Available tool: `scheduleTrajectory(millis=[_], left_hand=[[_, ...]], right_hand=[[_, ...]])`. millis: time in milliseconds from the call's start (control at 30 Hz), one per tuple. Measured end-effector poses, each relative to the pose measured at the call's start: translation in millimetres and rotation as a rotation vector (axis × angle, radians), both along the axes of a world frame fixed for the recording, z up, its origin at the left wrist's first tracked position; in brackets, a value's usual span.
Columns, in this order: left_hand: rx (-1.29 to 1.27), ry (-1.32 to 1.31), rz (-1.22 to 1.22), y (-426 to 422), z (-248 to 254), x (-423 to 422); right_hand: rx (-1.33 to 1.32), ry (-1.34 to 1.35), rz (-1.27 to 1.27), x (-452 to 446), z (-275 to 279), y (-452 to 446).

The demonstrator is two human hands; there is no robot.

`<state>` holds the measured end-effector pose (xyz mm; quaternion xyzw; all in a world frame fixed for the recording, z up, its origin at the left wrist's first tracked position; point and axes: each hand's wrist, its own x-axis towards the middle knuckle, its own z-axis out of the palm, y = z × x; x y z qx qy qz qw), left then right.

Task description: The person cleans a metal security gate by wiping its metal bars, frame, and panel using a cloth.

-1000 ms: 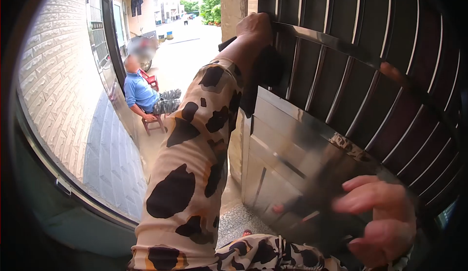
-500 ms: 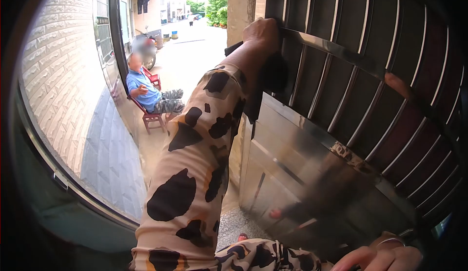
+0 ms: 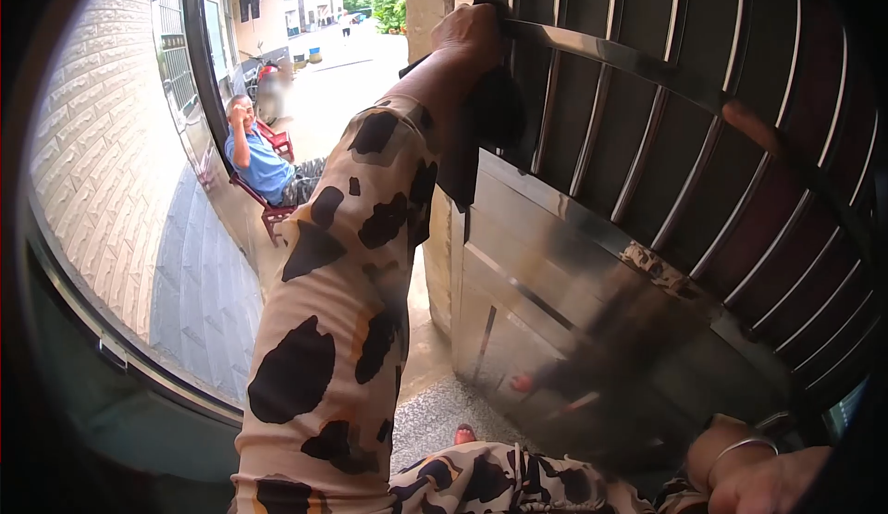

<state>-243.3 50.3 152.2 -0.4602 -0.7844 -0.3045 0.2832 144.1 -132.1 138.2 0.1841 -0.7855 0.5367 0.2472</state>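
My left hand (image 3: 470, 35), knuckles up, is closed at the edge of the barred metal door (image 3: 546, 246), near its upper crossbar. Its fingertips are hidden. Something black and cloth-like (image 3: 456, 176) hangs below it, behind my forearm; whether my fingers hold it is unclear. At the bottom right, my right hand (image 3: 772, 488) is low beside the door, a bangle at its wrist, its fingers cut off by the frame. My patterned sleeve crosses the middle of the view.
Outside at the left, a person in a blue shirt (image 3: 261, 164) sits on a red chair (image 3: 275, 216), a hand raised to the head. A motorcycle (image 3: 268, 88) stands behind. A brick-patterned wall (image 3: 102, 144) runs along the left; speckled floor (image 3: 433, 421) shows below.
My right hand has dropped from in front of the door to the bottom right corner. My left hand stays at the door edge. The seated person has raised a hand to the head.
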Motion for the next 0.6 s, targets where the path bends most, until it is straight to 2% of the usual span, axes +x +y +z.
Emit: scheduleTrajectory(millis=[133,267,367,500,533,600], left_hand=[[0.074,0.027,-0.02,3.6,-1.8,-4.0],[0.112,-0.005,-0.061,-2.7,0.0,-0.6],[0.107,-0.007,-0.059,-1.9,-4.3,-0.7],[0.108,-0.056,-0.084,4.5,-0.9,-5.6],[0.089,-0.062,-0.079,5.6,0.1,-5.6],[0.076,-0.077,-0.068,3.1,2.7,-7.0]], right_hand=[[0.131,0.115,0.034,-7.5,-7.8,11.8],[0.394,0.402,-0.282,17.7,-37.7,37.5],[0.589,0.668,-0.836,71.0,-59.9,78.3],[0.763,0.928,-1.877,222.1,-51.3,155.1],[0.767,0.943,-1.881,257.6,-49.1,173.1],[1.265,0.797,-2.524,309.1,-41.3,203.3]])
